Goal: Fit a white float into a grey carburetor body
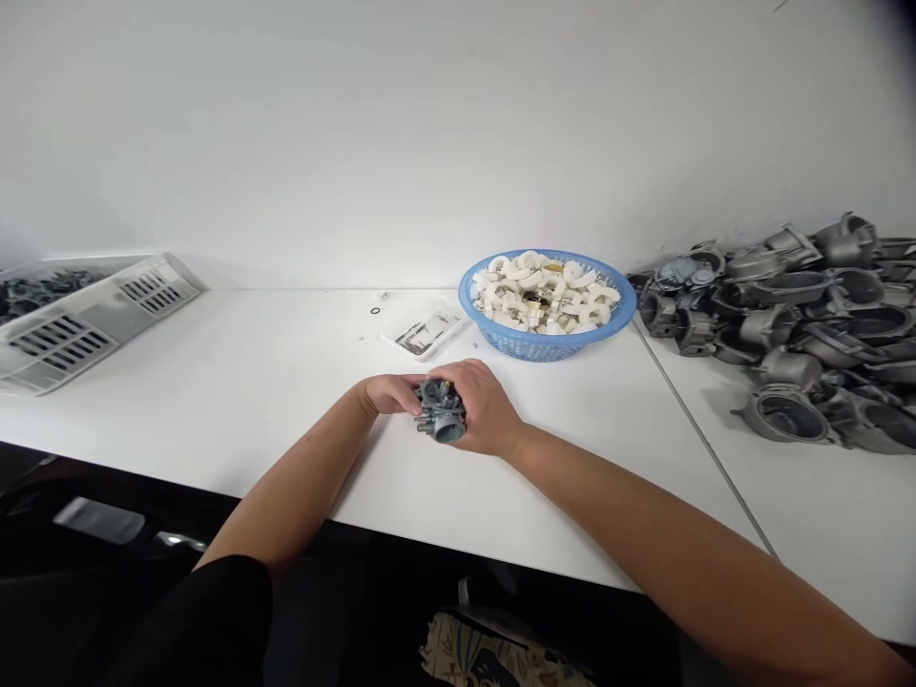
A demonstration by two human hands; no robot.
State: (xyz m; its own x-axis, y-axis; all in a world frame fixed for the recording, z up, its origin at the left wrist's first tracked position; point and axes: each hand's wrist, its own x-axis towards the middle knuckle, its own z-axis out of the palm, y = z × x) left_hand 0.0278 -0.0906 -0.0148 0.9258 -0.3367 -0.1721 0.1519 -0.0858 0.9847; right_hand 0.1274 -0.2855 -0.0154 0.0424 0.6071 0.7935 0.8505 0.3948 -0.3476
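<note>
Gripping a grey metal carburetor (440,412), the left hand (390,393) and right hand (483,405) close on opposite sides at lower centre, steadying it over the white table (286,382).

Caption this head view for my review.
Left hand and right hand hold a carburetor at a white table, near a blue basket.

A plain white wall (458,124) rises directly behind a long white worktop (215,401), under soft, even light. On the right, a second white table (808,544) meets it along a thin grey seam (705,444), with darkness below the front edge.
</note>
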